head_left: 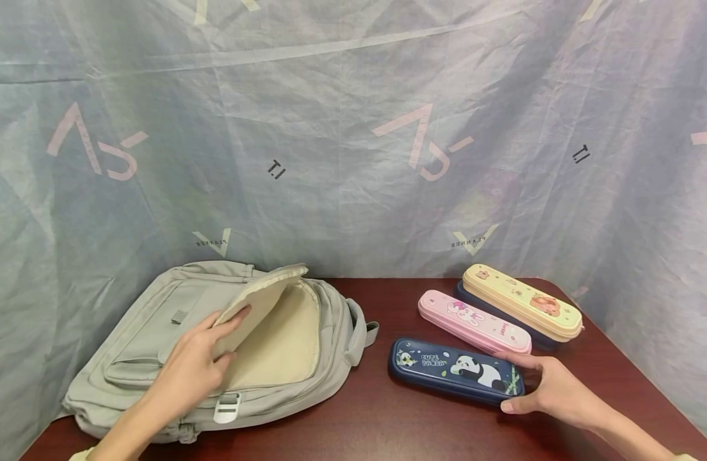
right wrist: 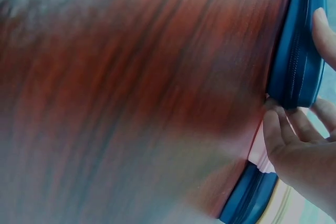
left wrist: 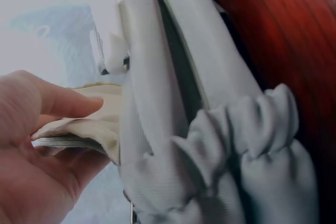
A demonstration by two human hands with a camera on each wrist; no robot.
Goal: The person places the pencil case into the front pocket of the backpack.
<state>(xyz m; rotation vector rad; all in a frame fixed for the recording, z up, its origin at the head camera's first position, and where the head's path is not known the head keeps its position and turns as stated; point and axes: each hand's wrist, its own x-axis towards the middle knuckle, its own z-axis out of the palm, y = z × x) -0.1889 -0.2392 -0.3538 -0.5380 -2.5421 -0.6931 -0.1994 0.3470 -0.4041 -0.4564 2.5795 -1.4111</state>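
A light grey-green backpack (head_left: 140, 307) lies on its back with its main compartment unzipped. My left hand (head_left: 195, 362) grips the edge of its cream-lined flap (head_left: 264, 304) and holds it raised; in the left wrist view, thumb and fingers pinch the zipped edge (left wrist: 79, 136). To the right lies a navy pencil case (head_left: 434, 371) with a panda print. My right hand (head_left: 555, 387) holds its right end, thumb on the near side and fingers around the far side. In the right wrist view the zipped side of this navy case (right wrist: 296, 51) shows beside the thumb.
Behind the panda case lies a pink pencil case (head_left: 474, 320) with a rabbit print. Farther back, a yellow pencil case (head_left: 511, 298) rests on another navy case (head_left: 546, 341). The dark red wooden table (head_left: 382, 416) ends at a printed grey cloth backdrop (head_left: 342, 192).
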